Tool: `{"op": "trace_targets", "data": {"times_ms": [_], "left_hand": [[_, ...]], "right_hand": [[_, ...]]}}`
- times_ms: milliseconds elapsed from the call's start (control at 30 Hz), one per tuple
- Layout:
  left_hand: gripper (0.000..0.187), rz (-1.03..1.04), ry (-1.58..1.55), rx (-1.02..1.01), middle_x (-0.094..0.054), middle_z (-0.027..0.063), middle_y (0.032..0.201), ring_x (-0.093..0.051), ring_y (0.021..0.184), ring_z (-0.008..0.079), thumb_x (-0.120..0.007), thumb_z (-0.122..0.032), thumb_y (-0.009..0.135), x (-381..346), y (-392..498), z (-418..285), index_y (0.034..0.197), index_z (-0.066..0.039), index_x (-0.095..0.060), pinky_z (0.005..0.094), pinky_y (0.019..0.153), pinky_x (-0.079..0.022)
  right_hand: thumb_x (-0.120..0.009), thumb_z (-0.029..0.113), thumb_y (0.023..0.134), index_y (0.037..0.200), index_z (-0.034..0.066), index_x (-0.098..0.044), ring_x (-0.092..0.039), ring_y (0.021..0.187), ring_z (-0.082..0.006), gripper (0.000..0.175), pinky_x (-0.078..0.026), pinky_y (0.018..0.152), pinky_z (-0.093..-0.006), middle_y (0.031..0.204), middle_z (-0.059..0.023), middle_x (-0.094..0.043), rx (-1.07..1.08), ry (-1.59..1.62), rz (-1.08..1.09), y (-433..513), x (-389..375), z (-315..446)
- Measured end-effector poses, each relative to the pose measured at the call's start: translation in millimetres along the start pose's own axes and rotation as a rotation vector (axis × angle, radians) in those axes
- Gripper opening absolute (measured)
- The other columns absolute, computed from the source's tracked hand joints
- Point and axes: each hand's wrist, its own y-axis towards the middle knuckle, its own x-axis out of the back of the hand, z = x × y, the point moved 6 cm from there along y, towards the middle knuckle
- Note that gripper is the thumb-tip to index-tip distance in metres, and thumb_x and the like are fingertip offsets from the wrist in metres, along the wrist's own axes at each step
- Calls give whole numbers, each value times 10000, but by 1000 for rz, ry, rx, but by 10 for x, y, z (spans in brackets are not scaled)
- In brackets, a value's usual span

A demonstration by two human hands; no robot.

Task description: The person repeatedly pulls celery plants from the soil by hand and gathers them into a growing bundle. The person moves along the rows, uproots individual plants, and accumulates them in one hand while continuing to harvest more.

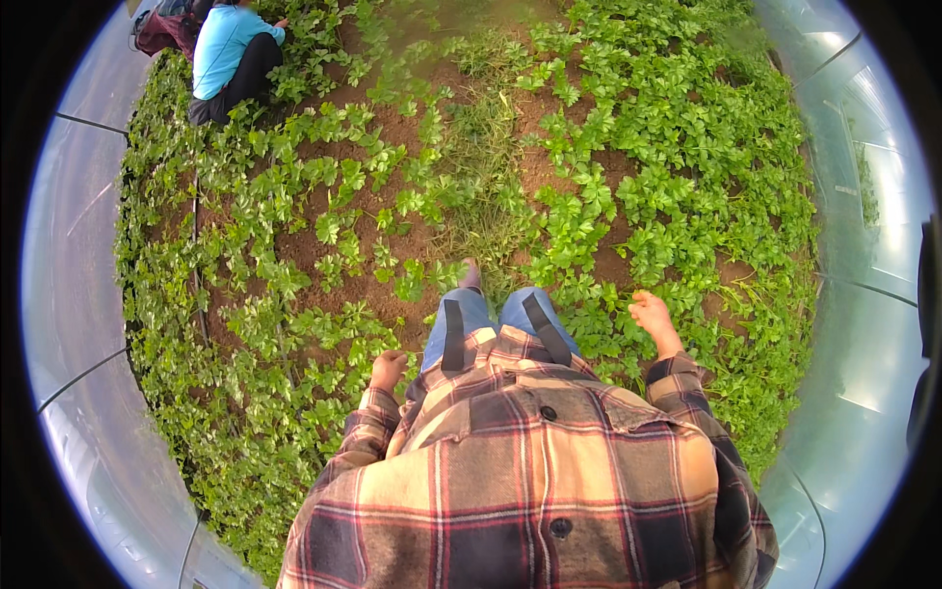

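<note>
My left hand [389, 370] hangs beside my left thigh with its fingers curled in; nothing can be made out in it. On the other side my right hand [653, 318] is held out over the leafy green plants [666, 243], its fingers bent, and whether they pinch something small is too small to tell. The plants look like celery and stand in brown soil [338, 250] on both sides of me. Black straps [453, 335] lie over the thighs of my blue jeans. One dark shoe [471, 274] shows on the ground between the rows.
A strip of cut or trodden grass [482, 162] runs ahead between the beds. A person in a light blue top [224, 51] crouches among plants at the upper left, near a dark red item [165, 29]. Plastic-film tunnel walls [857, 221] curve along both sides. A thin dark hose [196, 243] lies in the left bed.
</note>
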Motion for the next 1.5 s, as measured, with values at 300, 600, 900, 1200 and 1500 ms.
{"op": "trace_targets", "data": {"times_ms": [300,600,900,1200,1500], "left_hand": [[218,-14,-72,-43,-603,41,741,-542,599,113,-605,-147,805,57,554,-1588,964,0,-576,245,531,-436],[243,55,147,49,-630,84,790,-602,657,140,-623,-144,781,-194,1129,-2413,961,15,-584,258,519,-478],[238,4,-56,117,-619,75,819,-595,663,152,-595,-159,808,-567,1784,-4073,960,23,-578,263,540,-462],[254,9,43,149,-622,85,803,-596,671,158,-598,-164,803,-752,2299,-4905,990,8,-580,274,562,-482],[222,-14,-35,199,-626,90,756,-597,633,153,-589,-147,793,-258,3645,-6034,949,10,-607,286,524,-486]], "right_hand": [[-630,143,721,1087,-14,-557,-612,659,-187,405,-499,615,-306,863,-115,-643,-145,-1,32,409,29,112],[-608,129,742,1087,-20,-546,-586,613,-175,381,-456,511,-287,762,-101,-616,-283,228,75,1622,256,370],[-584,126,798,1159,1,-504,-590,732,-167,390,-488,620,-296,930,-100,-603,-280,247,172,3207,1133,1720],[-559,129,825,1216,6,-461,-576,819,-158,421,-475,679,-282,1082,-112,-565,-168,200,146,4573,2028,3137],[-595,122,799,1181,15,-499,-592,719,-155,408,-494,598,-292,1052,-113,-585,-186,141,110,5684,1996,4324]]}}
